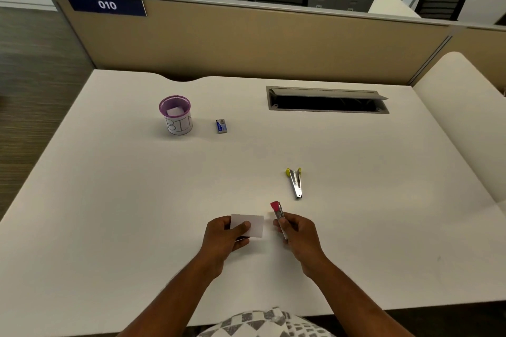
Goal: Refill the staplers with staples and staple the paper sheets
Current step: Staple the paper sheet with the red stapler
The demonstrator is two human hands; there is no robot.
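Note:
My left hand pinches a small stack of white paper sheets just above the desk, thumb on top. Close to its right, my right hand grips a small red stapler with its red end pointing up and away. The stapler and the paper are a short gap apart. A yellow stapler lies on the desk beyond my right hand, its arms spread apart. Farther back on the left lies a small blue staple box.
A purple cup marked "BIN" with white paper inside stands at the back left of the white desk. A cable tray slot with its lid raised sits at the back right. A tan partition closes the far edge.

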